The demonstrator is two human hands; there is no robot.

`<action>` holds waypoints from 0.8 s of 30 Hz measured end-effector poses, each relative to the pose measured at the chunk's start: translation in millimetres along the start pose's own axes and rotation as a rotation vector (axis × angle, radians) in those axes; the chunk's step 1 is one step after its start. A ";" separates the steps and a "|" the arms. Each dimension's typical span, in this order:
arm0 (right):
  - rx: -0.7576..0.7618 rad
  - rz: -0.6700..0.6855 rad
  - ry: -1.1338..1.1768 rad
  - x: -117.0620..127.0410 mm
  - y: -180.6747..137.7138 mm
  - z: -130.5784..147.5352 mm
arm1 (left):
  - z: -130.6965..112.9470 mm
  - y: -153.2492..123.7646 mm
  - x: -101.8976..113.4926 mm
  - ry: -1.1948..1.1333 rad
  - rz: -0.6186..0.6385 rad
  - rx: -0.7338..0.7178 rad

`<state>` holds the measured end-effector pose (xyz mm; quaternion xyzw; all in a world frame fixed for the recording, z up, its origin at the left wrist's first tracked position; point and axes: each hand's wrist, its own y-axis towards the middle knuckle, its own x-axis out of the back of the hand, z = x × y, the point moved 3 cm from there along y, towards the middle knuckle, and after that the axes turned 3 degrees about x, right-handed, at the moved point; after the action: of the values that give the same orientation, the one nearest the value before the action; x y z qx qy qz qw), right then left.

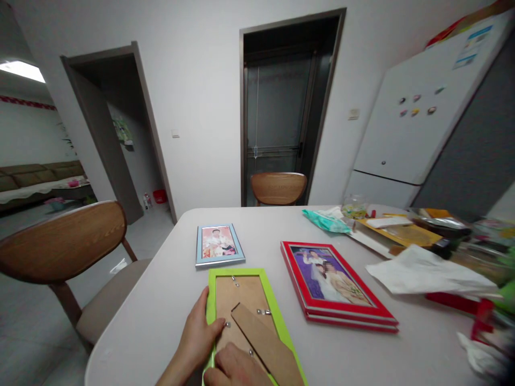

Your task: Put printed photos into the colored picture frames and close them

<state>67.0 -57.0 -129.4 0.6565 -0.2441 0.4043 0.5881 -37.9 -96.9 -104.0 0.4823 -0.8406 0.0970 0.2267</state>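
A: Where is the green frame, and who has it?

B: At the lower middle of the view, back side up, its lower end cut off by the bottom edge. The person's left hand grasps its left side, with the thumb on the brown backing, right at a small metal clip.

A: And the right hand?

B: Bent over the lower part of the backing, fingers curled. Whether it pinches anything there cannot be told; the fingertips are hidden.

A: What might go wrong?

B: The thumb could slip off the clip if it pushes too hard, and the metal edge might scrape the skin. The stand leg lies slantwise beside the right hand, so a careless press could strain its hinge.

A: Anything nearby at risk?

B: Should the left hand's hold loosen, the frame might skid on the smooth bench into the blue frame just beyond it, or rightward into the stacked red frames.
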 end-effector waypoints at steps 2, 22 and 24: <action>0.086 0.050 0.057 6.1 2.7 -0.4 | 5.0 -1.9 0.1 0.095 -0.008 -0.040; -0.610 0.204 0.135 56.7 -9.8 -124.7 | 10.3 -12.0 3.1 0.235 0.024 -0.161; -0.621 0.216 0.130 58.5 -8.6 -126.1 | 10.0 -12.5 2.7 0.250 0.025 -0.163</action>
<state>75.6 75.9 -88.9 0.3892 -0.3859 0.4115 0.7282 -31.2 -109.3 -112.2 0.4359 -0.8169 0.0906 0.3667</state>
